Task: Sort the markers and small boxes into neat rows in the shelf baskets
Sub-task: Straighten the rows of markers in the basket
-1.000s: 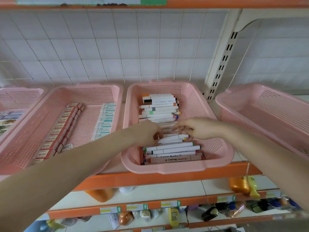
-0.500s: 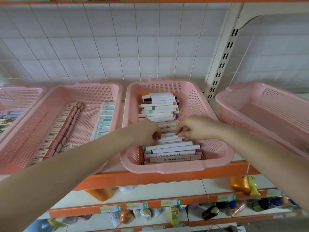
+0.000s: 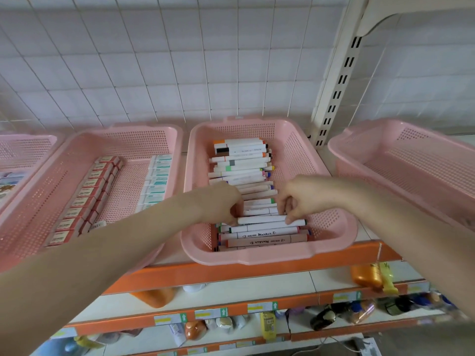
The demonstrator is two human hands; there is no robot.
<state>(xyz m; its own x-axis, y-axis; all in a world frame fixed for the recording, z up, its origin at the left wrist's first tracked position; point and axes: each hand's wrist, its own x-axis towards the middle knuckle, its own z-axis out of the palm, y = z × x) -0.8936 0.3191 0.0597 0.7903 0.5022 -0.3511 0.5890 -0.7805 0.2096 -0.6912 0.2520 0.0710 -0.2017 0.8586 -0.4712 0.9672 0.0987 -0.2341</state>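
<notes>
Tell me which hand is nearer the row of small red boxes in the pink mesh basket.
Left. The left hand is in the neighbouring pink basket, just right of the row of small red boxes; the right hand is farther right, across the markers.

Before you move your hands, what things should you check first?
1. Both the left hand and right hand are inside the marker basket: ok.
2. Right hand pinches the ends of the middle markers: ok.
3. Left hand's grip on them: cannot tell, fingertips hidden.
4. Middle markers lie straight: not ok, several slant.
5. The front markers form a neat row: ok.
6. The small boxes sit in rows in the left basket: ok.
</notes>
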